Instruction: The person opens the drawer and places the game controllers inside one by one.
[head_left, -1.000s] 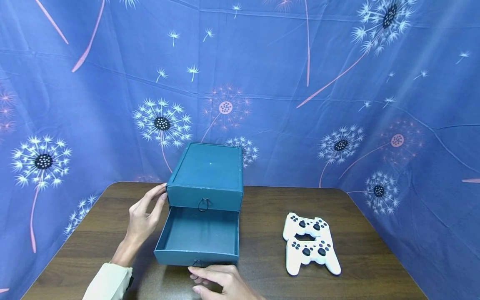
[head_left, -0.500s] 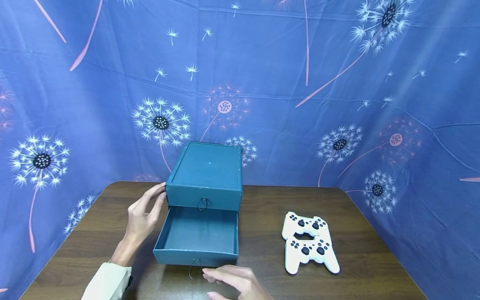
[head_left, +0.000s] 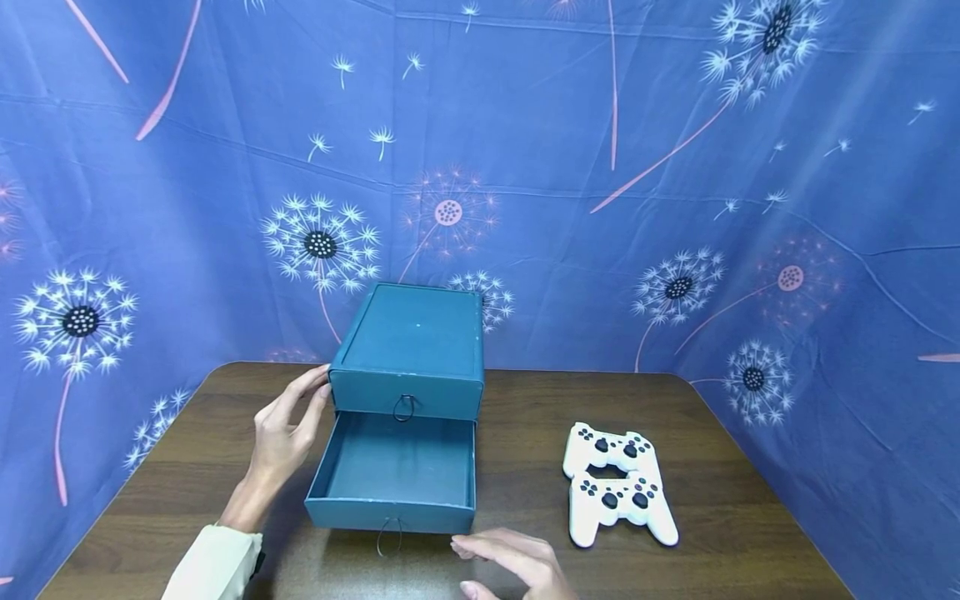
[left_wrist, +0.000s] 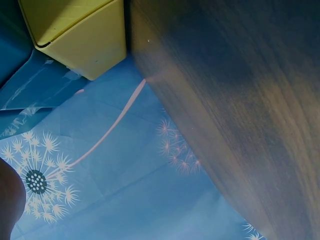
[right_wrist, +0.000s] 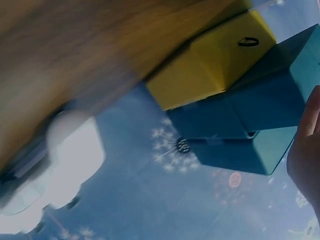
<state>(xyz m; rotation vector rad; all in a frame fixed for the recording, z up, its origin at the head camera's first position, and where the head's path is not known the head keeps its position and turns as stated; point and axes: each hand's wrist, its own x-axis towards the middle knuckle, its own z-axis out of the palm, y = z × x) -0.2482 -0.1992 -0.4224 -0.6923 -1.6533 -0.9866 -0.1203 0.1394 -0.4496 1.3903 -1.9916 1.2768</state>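
Note:
A teal drawer box [head_left: 408, 333] stands at the back of the wooden table, its upper drawer pushed in. Below that, the teal lower drawer [head_left: 401, 467] is pulled out and holds nothing. A thin loop handle [head_left: 390, 537] hangs from its front. My left hand [head_left: 283, 433] rests its fingertips against the box's left side, near the upper front corner. To the right of the loop handle, my right hand [head_left: 517, 562] hovers with loosely bent fingers, holding nothing. Both wrist views show a yellow section [right_wrist: 215, 60] of the unit below the teal parts.
Two white game controllers [head_left: 622, 508] lie on the wooden table [head_left: 720, 533] to the right, one in front of the other. Behind the table hangs a blue cloth [head_left: 540, 275] printed with dandelions.
My right hand has let go of the lower drawer's loop handle and moved to the right. The loop now hangs free. Left hand and drawer have stayed in place.

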